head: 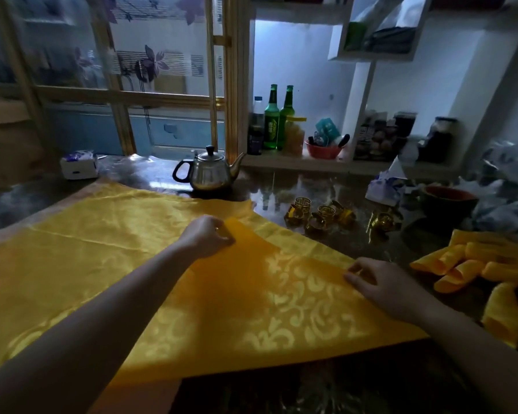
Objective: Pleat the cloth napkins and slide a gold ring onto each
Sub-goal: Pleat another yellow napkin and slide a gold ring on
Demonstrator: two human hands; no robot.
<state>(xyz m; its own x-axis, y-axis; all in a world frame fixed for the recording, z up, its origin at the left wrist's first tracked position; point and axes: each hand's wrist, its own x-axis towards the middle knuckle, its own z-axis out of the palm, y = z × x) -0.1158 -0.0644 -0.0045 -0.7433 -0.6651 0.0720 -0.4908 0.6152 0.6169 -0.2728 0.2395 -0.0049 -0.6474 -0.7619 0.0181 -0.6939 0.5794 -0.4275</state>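
A single wide-angle camera rides on the person's head, facing forward and down over the bench. The left hand and right hand lie close beneath it on the napkin; shelf and glazed door edge the far side

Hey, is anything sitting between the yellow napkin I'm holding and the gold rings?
Nothing visible: only bare tabletop separates the napkin from the gold rings just beyond its far right edge.

A yellow patterned napkin lies spread in front of the kettle, its right edge lifted; gold rings cluster to the kettle's right.
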